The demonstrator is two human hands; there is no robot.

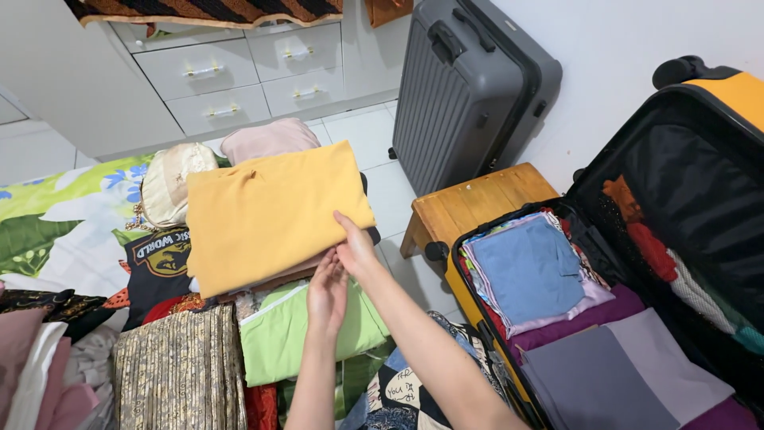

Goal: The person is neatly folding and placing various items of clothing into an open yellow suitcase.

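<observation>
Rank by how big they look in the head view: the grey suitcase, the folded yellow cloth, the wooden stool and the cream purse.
1. Grey suitcase
2. Folded yellow cloth, close behind; it lies nearer the camera, so this order is unsure
3. Wooden stool, partly hidden by the open suitcase
4. Cream purse

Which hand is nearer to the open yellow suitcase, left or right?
Right. The right hand rests on the edge of the folded yellow cloth, on the side toward the open yellow suitcase. The left hand lies lower, farther from it, on the light green cloth.
</observation>
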